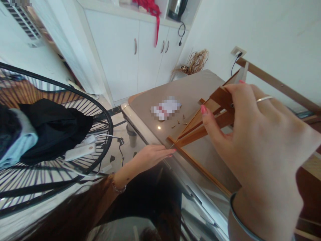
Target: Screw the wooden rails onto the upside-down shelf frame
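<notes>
My right hand [260, 130], a ring on one finger, grips the upper part of a brown wooden frame [200, 132] between thumb and fingers. The frame stands tilted on a table, and its far side is partly hidden behind this hand. My left hand [151, 156] reaches to the frame's near lower corner, its fingers close together against the end of a wooden strip [200, 167]. A thin, pale sliver shows at those fingertips, too small to name. Several small screws [178, 121] lie loose on the tabletop beyond the frame.
A blurred-out white and red item [166, 107] lies on the grey-brown table [147, 97]. To the left stands a black corded chair [109, 124] with dark clothes [56, 130] and a white power strip [80, 152]. White cabinets [112, 57] and dried stalks [197, 62] are behind.
</notes>
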Action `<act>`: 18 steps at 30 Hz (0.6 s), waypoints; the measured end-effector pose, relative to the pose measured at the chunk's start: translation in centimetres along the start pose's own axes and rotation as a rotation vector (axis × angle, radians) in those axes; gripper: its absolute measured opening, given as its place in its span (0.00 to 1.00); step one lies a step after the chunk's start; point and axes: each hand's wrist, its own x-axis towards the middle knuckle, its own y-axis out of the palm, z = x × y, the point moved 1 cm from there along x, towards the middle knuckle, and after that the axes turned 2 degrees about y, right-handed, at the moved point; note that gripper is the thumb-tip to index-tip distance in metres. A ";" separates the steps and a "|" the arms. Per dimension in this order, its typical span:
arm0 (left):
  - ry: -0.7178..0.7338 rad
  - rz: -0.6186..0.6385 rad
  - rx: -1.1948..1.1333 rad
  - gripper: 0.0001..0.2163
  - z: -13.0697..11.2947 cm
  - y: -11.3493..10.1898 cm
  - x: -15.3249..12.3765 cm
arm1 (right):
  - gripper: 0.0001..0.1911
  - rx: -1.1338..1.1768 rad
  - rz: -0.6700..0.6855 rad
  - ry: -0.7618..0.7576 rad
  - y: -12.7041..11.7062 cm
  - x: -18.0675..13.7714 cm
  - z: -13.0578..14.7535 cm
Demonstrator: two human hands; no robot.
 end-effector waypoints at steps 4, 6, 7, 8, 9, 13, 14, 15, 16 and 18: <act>-0.349 0.027 -0.402 0.16 -0.6 0.3 -0.2 | 0.18 0.003 0.015 0.000 -0.1 0.0 0.0; -0.514 0.049 -0.586 0.17 -0.8 0.3 -0.1 | 0.18 0.005 0.030 0.003 -0.1 0.0 0.0; -0.582 0.051 -0.694 0.17 -0.8 0.3 -0.1 | 0.18 0.004 0.016 0.006 -0.1 0.0 0.0; -0.637 0.052 -0.806 0.19 -0.9 0.4 0.0 | 0.18 0.002 0.006 0.007 0.0 0.0 0.0; -0.675 0.050 -0.909 0.20 -0.9 0.4 0.0 | 0.17 0.000 0.001 0.008 0.0 0.0 0.0; -0.701 0.004 -1.124 0.21 -0.8 0.6 -0.2 | 0.18 0.009 -0.004 0.004 0.1 0.0 -0.1; -0.708 -0.009 -1.139 0.22 -0.8 0.7 -0.3 | 0.18 0.015 -0.007 0.002 0.2 0.0 -0.1; -0.717 -0.015 -1.146 0.22 -0.8 0.7 -0.4 | 0.18 0.020 -0.014 0.001 0.1 0.0 -0.1; -0.729 -0.015 -1.141 0.22 -0.8 0.8 -0.4 | 0.18 0.023 -0.012 -0.001 0.1 0.0 -0.1; -0.758 -0.010 -1.121 0.21 -0.9 0.9 -0.5 | 0.18 0.027 -0.005 0.000 0.1 0.0 0.0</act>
